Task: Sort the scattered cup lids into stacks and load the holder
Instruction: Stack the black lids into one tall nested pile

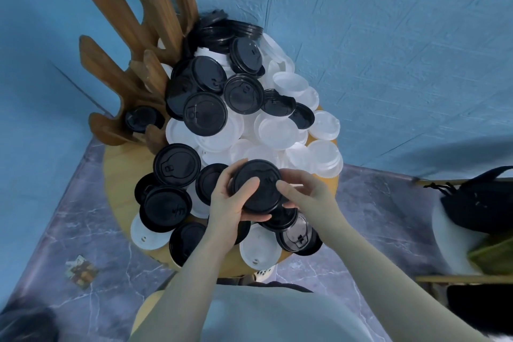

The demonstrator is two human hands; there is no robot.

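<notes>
Holding a black lid above the near edge of the round wooden table, the left hand curls its fingers under and around it, thumb on top, while the right hand pinches the opposite rim. Black and white lids lie heaped across the table (some overlapping). The wooden holder stands at the far left, one black lid seated in its lowest slot.

Holder top beyond frame edge
</notes>
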